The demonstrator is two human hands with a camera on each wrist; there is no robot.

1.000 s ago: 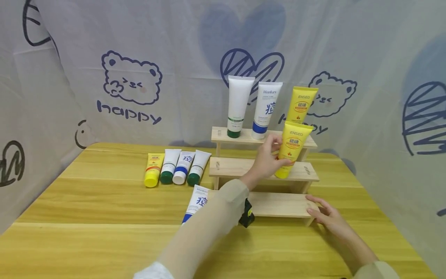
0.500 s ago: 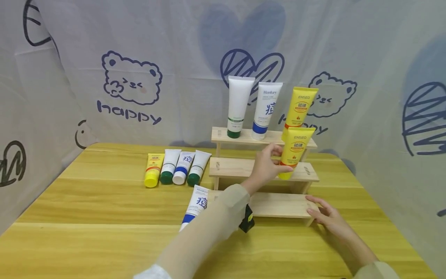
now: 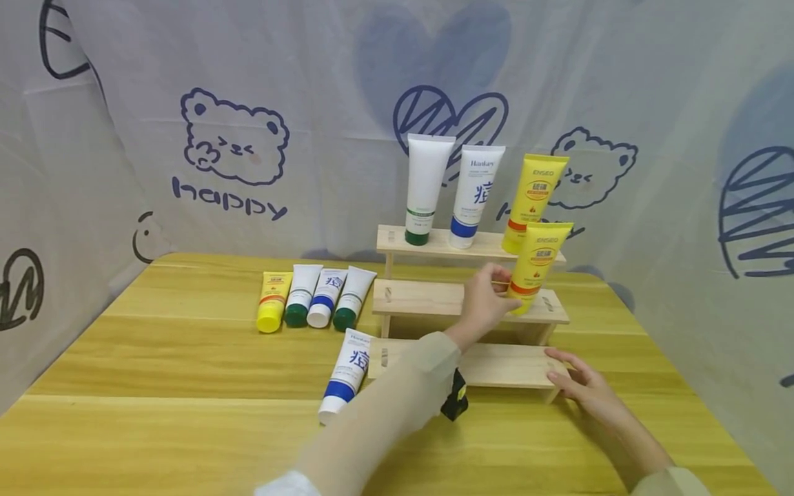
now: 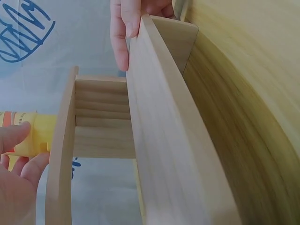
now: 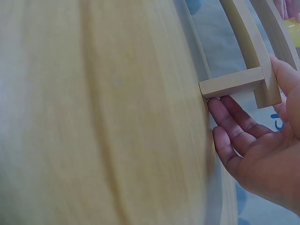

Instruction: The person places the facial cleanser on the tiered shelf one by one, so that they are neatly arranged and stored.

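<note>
The left hand (image 3: pixel 486 300) is partly closed: its thumb and fingers pinch the yellow tube (image 3: pixel 541 262) low down, near the cap. This tube is held cap down at the right end of the middle step of the wooden stand (image 3: pixel 509 366), which has 3 steps; in the left wrist view the cap seems to touch the board. The right hand (image 3: pixel 589 396) holds the right end of the lowest step, with the thumb against the board and 3 bent fingers close to its leg. On the top step 3 tubes stand on their caps: a green-capped tube (image 3: pixel 428 186), a blue-banded tube (image 3: pixel 476 193) and a second yellow tube (image 3: pixel 536 189), which the held tube partly covers. On the table (image 3: pixel 174 372), 4 tubes lie in a row, left of the stand.
</note>
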